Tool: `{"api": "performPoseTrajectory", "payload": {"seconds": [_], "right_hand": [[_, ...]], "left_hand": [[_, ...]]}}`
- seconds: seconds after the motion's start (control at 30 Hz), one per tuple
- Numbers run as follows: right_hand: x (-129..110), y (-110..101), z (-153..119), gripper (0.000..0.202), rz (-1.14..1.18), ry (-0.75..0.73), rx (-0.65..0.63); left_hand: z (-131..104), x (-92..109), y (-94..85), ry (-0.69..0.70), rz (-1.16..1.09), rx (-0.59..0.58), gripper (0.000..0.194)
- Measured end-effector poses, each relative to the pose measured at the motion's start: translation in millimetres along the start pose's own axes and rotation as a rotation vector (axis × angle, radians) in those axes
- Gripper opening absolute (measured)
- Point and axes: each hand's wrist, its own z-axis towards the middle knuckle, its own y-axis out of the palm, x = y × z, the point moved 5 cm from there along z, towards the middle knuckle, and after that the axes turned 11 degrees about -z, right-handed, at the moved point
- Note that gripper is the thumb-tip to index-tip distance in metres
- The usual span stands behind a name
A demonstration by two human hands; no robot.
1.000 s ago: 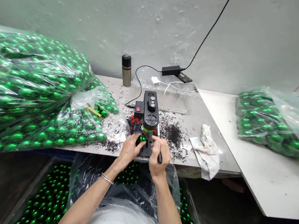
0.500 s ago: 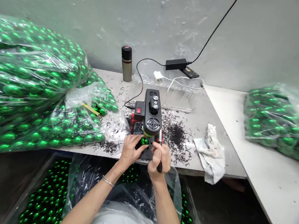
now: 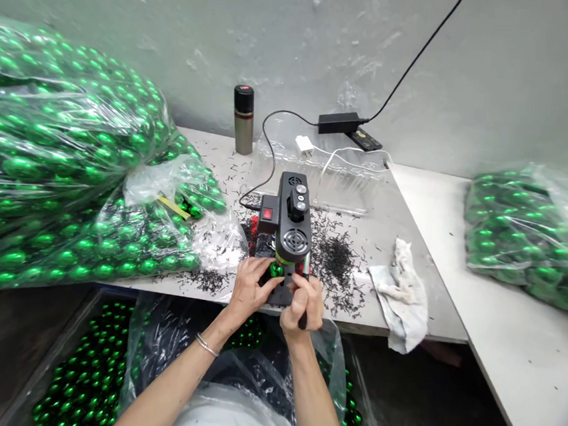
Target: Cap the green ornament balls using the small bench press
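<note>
A small black bench machine [image 3: 295, 207] with a red switch and round vents stands near the table's front edge. Under its head, my left hand [image 3: 253, 285] pinches a shiny green ball [image 3: 276, 269] between thumb and fingers. My right hand [image 3: 304, 303] is wrapped round the machine's black-gripped lever handle [image 3: 303, 319], to the right of the ball. Black shavings [image 3: 336, 258] lie scattered about the machine's base. The underside of the ball and the machine's working tip are hidden from me.
Clear bags of green balls lie at the left [image 3: 93, 154] and right [image 3: 523, 229]. A crumpled white cloth [image 3: 401, 298] hangs over the front edge. Behind are a bottle [image 3: 243, 121], a power adapter [image 3: 340, 123] and clear plastic trays [image 3: 346, 189]. More green balls [image 3: 78, 367] fill a bin below.
The view has shifted slightly. Both hands keep their places on the green ball and the lever handle, with no clear movement.
</note>
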Motion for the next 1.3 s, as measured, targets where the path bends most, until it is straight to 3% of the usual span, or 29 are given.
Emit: {"api": "performPoseTrajectory", "payload": {"seconds": [0.13, 0.27, 0.47, 0.57, 0.63, 0.77, 0.87, 0.93, 1.03, 1.2, 1.3], "right_hand": [[-4.4, -2.5, 8.0, 0.028, 0.004, 0.046, -0.007], [-17.0, -13.0, 32.9, 0.025, 0.012, 0.133, -0.045], [-25.7, -20.8, 48.2, 0.023, 0.024, 0.199, -0.110], [-20.4, -17.5, 40.5, 0.024, 0.054, 0.224, -0.074], [-17.1, -14.8, 36.0, 0.024, 0.065, 0.227, -0.056], [-14.5, -13.1, 33.1, 0.022, 0.087, 0.220, -0.034], [-14.2, -13.1, 32.0, 0.022, 0.103, 0.214, -0.033], [-13.5, -12.2, 30.5, 0.023, 0.103, 0.221, -0.045], [-11.9, -10.5, 28.3, 0.023, 0.115, 0.245, -0.057], [-10.9, -9.2, 26.5, 0.023, 0.134, 0.260, -0.045], [-9.5, -8.6, 25.1, 0.024, 0.123, 0.266, -0.061]], "left_hand": [[2.5, -3.2, 2.5, -0.031, -0.008, -0.016, 0.027], [-2.6, -0.6, -1.1, -0.031, -0.052, -0.006, 0.027], [-50.1, 17.0, -31.6, 0.037, -0.021, -0.067, 0.033], [-54.4, 12.3, -50.2, 0.065, 0.021, -0.076, 0.045], [-34.9, -3.5, -65.4, 0.035, 0.089, -0.013, 0.042], [37.3, -57.1, -96.2, -0.161, 0.287, 0.180, 0.023], [87.4, -89.2, -97.5, -0.222, 0.310, 0.106, 0.025], [107.3, -100.0, -93.7, -0.220, 0.298, 0.070, 0.030], [118.7, -106.4, -88.2, -0.230, 0.288, 0.042, 0.033], [120.6, -109.7, -87.2, -0.299, 0.283, -0.003, 0.020], [121.6, -107.1, -91.5, -0.330, 0.270, -0.023, 0.027]]}}
